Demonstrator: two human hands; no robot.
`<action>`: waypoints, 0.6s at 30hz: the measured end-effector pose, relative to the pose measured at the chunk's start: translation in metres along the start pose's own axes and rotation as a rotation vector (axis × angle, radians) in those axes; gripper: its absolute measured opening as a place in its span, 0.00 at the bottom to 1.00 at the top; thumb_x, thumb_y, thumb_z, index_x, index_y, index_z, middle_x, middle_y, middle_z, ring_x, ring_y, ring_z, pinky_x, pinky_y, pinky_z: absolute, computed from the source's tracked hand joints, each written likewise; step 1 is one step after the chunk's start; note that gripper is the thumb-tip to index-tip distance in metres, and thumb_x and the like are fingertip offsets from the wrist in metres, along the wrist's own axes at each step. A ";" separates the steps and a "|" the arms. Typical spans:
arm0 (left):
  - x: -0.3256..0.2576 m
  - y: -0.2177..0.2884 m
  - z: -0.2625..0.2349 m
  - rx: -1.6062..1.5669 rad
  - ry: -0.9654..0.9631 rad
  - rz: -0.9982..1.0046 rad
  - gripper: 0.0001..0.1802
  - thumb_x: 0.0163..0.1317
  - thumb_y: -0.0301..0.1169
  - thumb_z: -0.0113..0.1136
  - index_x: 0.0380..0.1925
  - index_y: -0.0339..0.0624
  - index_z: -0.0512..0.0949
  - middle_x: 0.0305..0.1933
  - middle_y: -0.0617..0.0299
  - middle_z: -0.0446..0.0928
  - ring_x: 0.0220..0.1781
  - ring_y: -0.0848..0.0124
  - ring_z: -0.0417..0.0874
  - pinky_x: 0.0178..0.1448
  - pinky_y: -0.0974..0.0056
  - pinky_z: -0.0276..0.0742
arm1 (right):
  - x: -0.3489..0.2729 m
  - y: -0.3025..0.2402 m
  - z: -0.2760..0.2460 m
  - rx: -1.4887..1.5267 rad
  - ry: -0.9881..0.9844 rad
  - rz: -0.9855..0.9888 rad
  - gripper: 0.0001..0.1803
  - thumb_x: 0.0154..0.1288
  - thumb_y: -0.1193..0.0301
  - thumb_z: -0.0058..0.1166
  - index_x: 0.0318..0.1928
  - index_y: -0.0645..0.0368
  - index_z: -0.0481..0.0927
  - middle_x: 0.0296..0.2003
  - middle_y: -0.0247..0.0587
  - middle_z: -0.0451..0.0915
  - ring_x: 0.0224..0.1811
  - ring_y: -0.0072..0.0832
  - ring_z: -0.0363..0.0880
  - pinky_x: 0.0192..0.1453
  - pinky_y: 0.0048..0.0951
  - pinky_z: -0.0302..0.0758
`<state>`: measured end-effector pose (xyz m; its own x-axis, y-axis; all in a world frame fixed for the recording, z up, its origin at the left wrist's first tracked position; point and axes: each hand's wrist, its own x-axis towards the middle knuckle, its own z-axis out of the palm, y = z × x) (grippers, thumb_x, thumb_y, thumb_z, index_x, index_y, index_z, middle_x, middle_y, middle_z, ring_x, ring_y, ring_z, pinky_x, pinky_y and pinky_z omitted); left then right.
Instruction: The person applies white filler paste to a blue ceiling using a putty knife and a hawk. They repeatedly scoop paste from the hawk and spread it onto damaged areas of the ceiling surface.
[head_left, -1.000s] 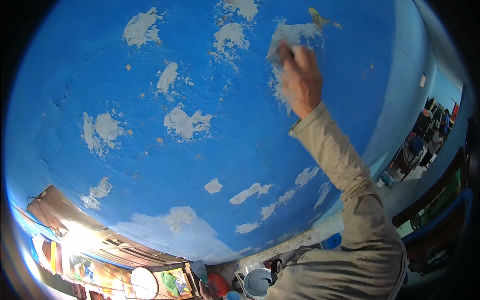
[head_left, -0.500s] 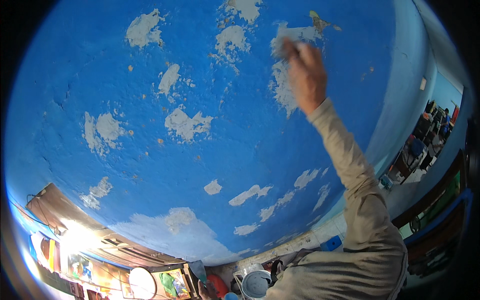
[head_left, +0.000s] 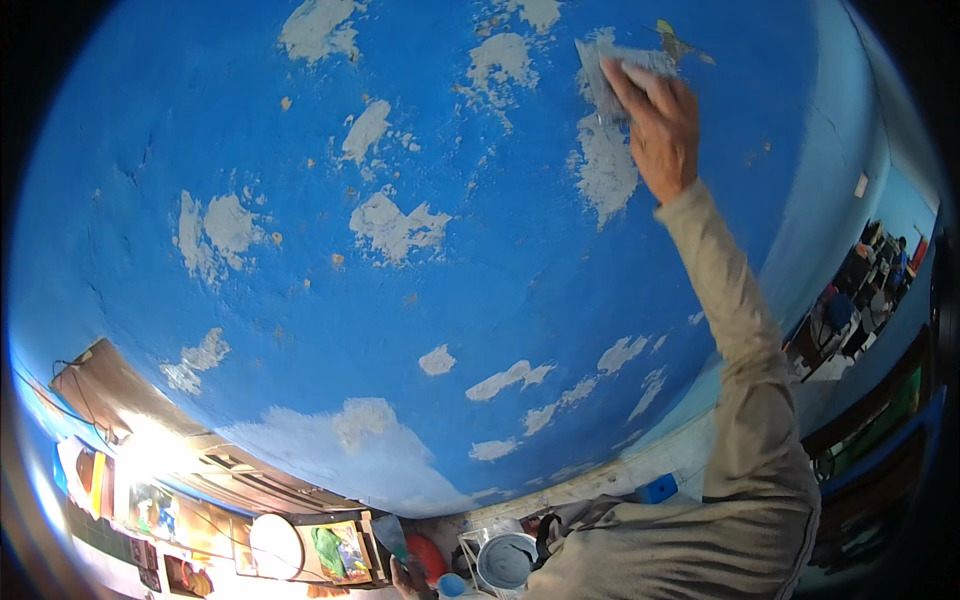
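- Since the earlier head frame, our view has drifted, so the grey patches on the wall sit farther right and higher; our right hand (head_left: 665, 130) has moved up and right in the picture with them, at much the same part of the wall.
- Head view, right: we have this hand closed around a flat filling blade (head_left: 597, 85), laid against the blue wall (head_left: 560, 290) at the top of a rough filler patch (head_left: 607, 170). Just to its right is a yellow-brown mark (head_left: 671, 40). Our arm, in a tan sleeve (head_left: 740, 300), is stretched up.
- Head view, left: our left hand (head_left: 412, 580), partly cut off by the lower edge, grips a putty knife (head_left: 388, 533), its blade pointing up, well apart from the other tool.
- Head view, below: near our left hand we see a red round object (head_left: 428, 557), a light-blue cup (head_left: 452, 585) and a bucket (head_left: 481, 560) of grey material.
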<state>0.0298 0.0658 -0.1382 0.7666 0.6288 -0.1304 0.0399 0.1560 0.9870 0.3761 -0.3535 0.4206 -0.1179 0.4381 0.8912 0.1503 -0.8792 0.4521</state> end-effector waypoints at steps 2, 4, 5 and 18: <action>-0.002 -0.003 0.000 0.008 0.001 -0.006 0.09 0.64 0.32 0.53 0.39 0.39 0.68 0.22 0.65 0.71 0.20 0.76 0.72 0.21 0.71 0.67 | -0.032 -0.022 -0.005 0.051 -0.063 -0.005 0.35 0.49 0.86 0.52 0.59 0.45 0.74 0.46 0.25 0.75 0.44 0.30 0.71 0.49 0.34 0.68; -0.006 -0.005 -0.003 0.016 0.014 -0.012 0.09 0.64 0.32 0.53 0.38 0.39 0.68 0.22 0.65 0.71 0.19 0.76 0.72 0.21 0.71 0.67 | -0.069 -0.046 -0.013 0.101 -0.129 0.010 0.35 0.51 0.85 0.52 0.60 0.44 0.73 0.46 0.25 0.74 0.43 0.30 0.71 0.48 0.35 0.68; -0.005 -0.007 0.000 0.005 0.002 -0.017 0.09 0.64 0.32 0.53 0.38 0.39 0.68 0.21 0.65 0.71 0.19 0.76 0.72 0.21 0.71 0.67 | -0.084 -0.051 -0.020 0.108 -0.164 0.014 0.35 0.52 0.85 0.52 0.61 0.44 0.73 0.47 0.25 0.74 0.44 0.30 0.71 0.48 0.35 0.68; -0.021 0.014 0.000 -0.061 -0.046 -0.002 0.09 0.64 0.31 0.54 0.38 0.37 0.69 0.22 0.64 0.71 0.18 0.79 0.69 0.19 0.71 0.63 | -0.064 -0.084 -0.023 0.183 -0.074 0.497 0.30 0.51 0.85 0.54 0.57 0.53 0.72 0.42 0.43 0.74 0.43 0.40 0.75 0.40 0.38 0.77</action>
<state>0.0149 0.0547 -0.1217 0.7953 0.5928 -0.1264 0.0037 0.2038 0.9790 0.3487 -0.3117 0.3249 0.0797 -0.0048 0.9968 0.3399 -0.9399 -0.0317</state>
